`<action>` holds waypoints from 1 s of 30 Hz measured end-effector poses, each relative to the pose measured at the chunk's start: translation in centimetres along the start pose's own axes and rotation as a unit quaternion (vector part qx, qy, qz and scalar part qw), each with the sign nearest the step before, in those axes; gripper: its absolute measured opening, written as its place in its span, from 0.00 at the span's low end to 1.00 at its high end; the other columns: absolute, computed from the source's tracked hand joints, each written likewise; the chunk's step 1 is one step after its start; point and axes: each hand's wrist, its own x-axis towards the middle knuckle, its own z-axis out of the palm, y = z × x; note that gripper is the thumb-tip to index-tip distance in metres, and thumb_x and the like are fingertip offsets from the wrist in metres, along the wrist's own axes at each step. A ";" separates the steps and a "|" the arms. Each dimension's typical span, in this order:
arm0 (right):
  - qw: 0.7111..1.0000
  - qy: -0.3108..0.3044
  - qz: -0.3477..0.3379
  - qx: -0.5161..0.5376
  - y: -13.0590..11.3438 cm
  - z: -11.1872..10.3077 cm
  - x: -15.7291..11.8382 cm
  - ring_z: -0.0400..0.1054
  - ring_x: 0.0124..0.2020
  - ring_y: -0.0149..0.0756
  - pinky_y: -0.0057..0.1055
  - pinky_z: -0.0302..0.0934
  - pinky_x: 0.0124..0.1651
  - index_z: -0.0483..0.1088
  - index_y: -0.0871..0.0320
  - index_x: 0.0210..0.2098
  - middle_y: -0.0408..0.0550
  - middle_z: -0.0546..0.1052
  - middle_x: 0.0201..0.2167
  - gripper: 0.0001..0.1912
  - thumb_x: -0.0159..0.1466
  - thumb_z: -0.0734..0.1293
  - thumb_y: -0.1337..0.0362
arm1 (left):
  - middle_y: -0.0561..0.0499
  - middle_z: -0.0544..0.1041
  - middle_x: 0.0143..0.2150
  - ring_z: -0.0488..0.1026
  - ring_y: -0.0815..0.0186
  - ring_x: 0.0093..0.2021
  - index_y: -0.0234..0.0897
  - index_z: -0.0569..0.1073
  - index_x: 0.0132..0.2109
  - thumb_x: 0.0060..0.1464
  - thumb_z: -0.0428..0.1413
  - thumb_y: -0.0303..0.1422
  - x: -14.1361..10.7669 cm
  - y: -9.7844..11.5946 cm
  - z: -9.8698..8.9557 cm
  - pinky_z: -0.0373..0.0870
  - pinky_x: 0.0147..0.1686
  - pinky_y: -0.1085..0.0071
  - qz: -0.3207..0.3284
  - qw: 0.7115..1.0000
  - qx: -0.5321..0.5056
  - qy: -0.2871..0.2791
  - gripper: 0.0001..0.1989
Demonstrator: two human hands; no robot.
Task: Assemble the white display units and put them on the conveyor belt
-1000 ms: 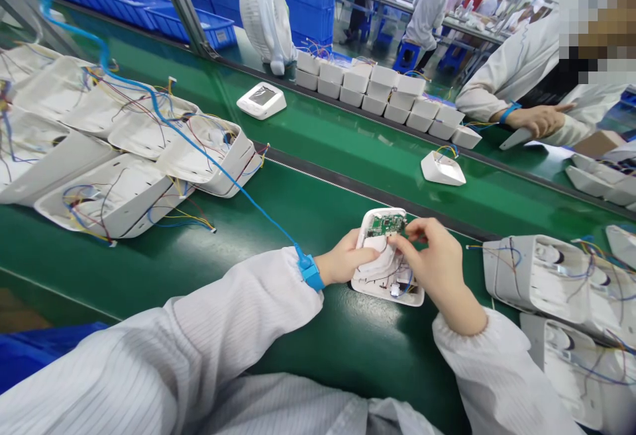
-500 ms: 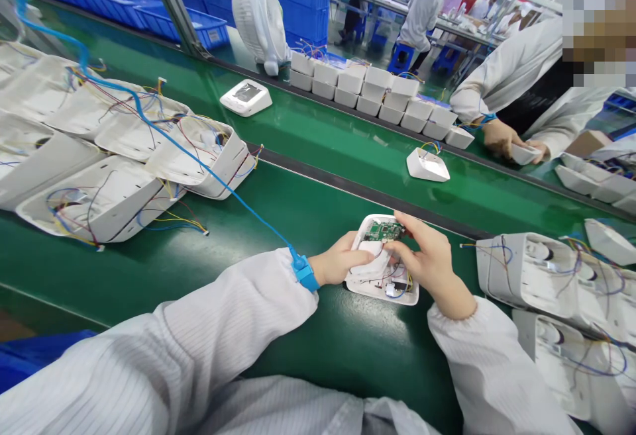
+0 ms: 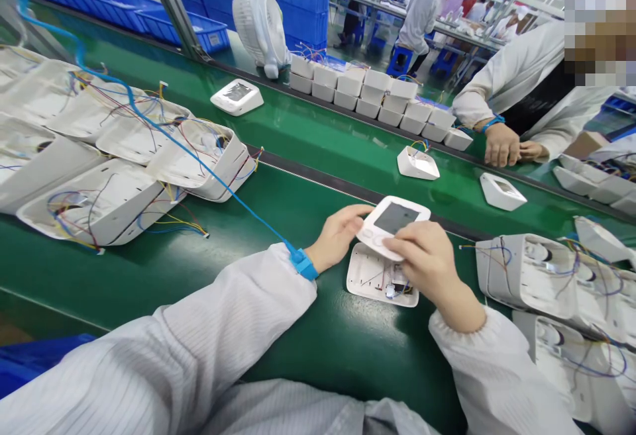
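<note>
Both hands hold a white front cover with a grey display (image 3: 396, 217), its screen side facing up. My left hand (image 3: 338, 233) is closed on its left edge, thumb and fingers gripping the rim. With fingers over the lower right part, my right hand (image 3: 427, 253) is closed on the same cover. Below it on the green bench lies an open white back housing (image 3: 365, 275), with wires and a small white connector inside. The cover is tilted above the housing and hides its upper edge. A blue wrist strap (image 3: 303, 264) with a coiled cord circles my left wrist.
White housings with loose wires are stacked at left (image 3: 94, 196) and right (image 3: 507, 276). On the green conveyor (image 3: 318, 137) ride several white units. Across it, a co-worker's hands (image 3: 504, 144) rest near a row of small white housings (image 3: 368, 107). A fan (image 3: 261, 24) stands behind.
The cover has been turned over from its circuit-board side to its display side. Units on the conveyor have shifted left, and another has appeared at right. The co-worker's hands no longer hold a housing.
</note>
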 end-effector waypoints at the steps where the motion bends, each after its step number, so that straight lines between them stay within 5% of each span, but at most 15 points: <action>1: 0.998 -0.043 -0.030 -0.018 -0.3 0.2 0.1 0.69 0.38 0.37 0.36 0.59 0.40 0.75 0.52 0.36 0.46 0.77 0.33 0.12 0.68 0.61 0.70 | 0.40 0.73 0.58 0.69 0.51 0.59 0.37 0.72 0.58 0.55 0.52 0.57 -0.2 0.1 0.2 0.59 0.61 0.54 0.006 0.998 0.045 -0.036 0.34; 5: 0.984 -0.146 -0.100 -0.026 -1.3 0.9 0.6 0.67 0.39 0.39 0.39 0.57 0.42 0.75 0.55 0.37 0.49 0.78 0.37 0.11 0.70 0.61 0.64 | 0.38 0.66 0.65 0.62 0.42 0.62 0.41 0.56 0.69 0.32 0.70 0.52 -1.3 0.6 1.2 0.55 0.62 0.45 0.008 0.972 0.188 -0.139 0.59; 7: 0.986 -0.138 -0.095 -0.020 -1.3 1.0 0.8 0.67 0.42 0.39 0.40 0.58 0.45 0.75 0.55 0.38 0.48 0.78 0.38 0.11 0.69 0.60 0.67 | 0.38 0.64 0.65 0.61 0.43 0.63 0.41 0.52 0.70 0.39 0.68 0.49 -1.5 0.8 1.5 0.55 0.62 0.45 0.001 0.968 0.206 -0.142 0.56; 11: 1.000 0.000 -0.009 0.006 0.2 0.7 0.7 0.67 0.52 0.44 0.45 0.59 0.54 0.73 0.52 0.47 0.50 0.77 0.44 0.11 0.66 0.65 0.64 | 0.38 0.59 0.68 0.58 0.48 0.66 0.38 0.51 0.70 0.58 0.56 0.43 -1.3 0.5 1.3 0.52 0.66 0.48 0.033 0.981 0.147 -0.125 0.38; 14: 0.987 0.091 0.125 0.052 2.0 0.9 0.2 0.70 0.46 0.44 0.44 0.65 0.49 0.73 0.55 0.46 0.53 0.77 0.43 0.12 0.65 0.65 0.58 | 0.39 0.53 0.71 0.54 0.48 0.69 0.40 0.47 0.71 0.57 0.56 0.39 -1.3 0.0 1.0 0.49 0.67 0.48 0.078 0.988 0.061 -0.121 0.40; 17: 0.970 -0.019 0.211 0.117 2.5 1.3 -0.1 0.70 0.32 0.36 0.33 0.65 0.37 0.73 0.56 0.36 0.47 0.77 0.31 0.09 0.67 0.63 0.60 | 0.40 0.51 0.72 0.53 0.45 0.69 0.42 0.45 0.71 0.52 0.58 0.37 -1.6 -0.3 1.0 0.50 0.67 0.47 0.093 0.987 0.007 -0.131 0.45; 20: 0.962 -0.182 0.171 0.108 1.3 0.9 0.1 0.68 0.28 0.32 0.28 0.60 0.33 0.74 0.56 0.33 0.44 0.75 0.28 0.08 0.66 0.64 0.63 | 0.40 0.54 0.70 0.57 0.45 0.66 0.44 0.46 0.71 0.52 0.59 0.39 -2.0 -0.4 1.0 0.54 0.65 0.47 0.086 0.985 -0.035 -0.145 0.45; 23: 0.947 -0.294 0.125 -0.017 -0.6 0.3 0.6 0.69 0.30 0.34 0.30 0.56 0.31 0.77 0.56 0.34 0.47 0.75 0.29 0.09 0.65 0.64 0.67 | 0.39 0.57 0.68 0.62 0.48 0.63 0.45 0.47 0.71 0.55 0.57 0.42 -2.2 -0.5 1.1 0.58 0.63 0.49 0.062 0.985 -0.072 -0.143 0.42; 26: 0.923 -0.353 0.101 -0.110 -2.0 0.3 0.9 0.69 0.32 0.39 0.33 0.55 0.31 0.78 0.57 0.37 0.51 0.75 0.31 0.08 0.64 0.65 0.69 | 0.39 0.58 0.67 0.65 0.51 0.59 0.46 0.47 0.71 0.56 0.57 0.44 -2.2 -0.6 1.2 0.63 0.60 0.51 0.044 0.982 -0.111 -0.147 0.41; 30: 0.919 -0.354 0.121 -0.123 -2.1 1.4 0.9 0.70 0.36 0.42 0.34 0.58 0.35 0.77 0.59 0.37 0.53 0.76 0.34 0.08 0.64 0.65 0.70 | 0.39 0.59 0.66 0.66 0.51 0.59 0.46 0.47 0.71 0.55 0.59 0.45 -2.2 -0.7 1.3 0.64 0.60 0.52 0.046 0.979 -0.126 -0.151 0.43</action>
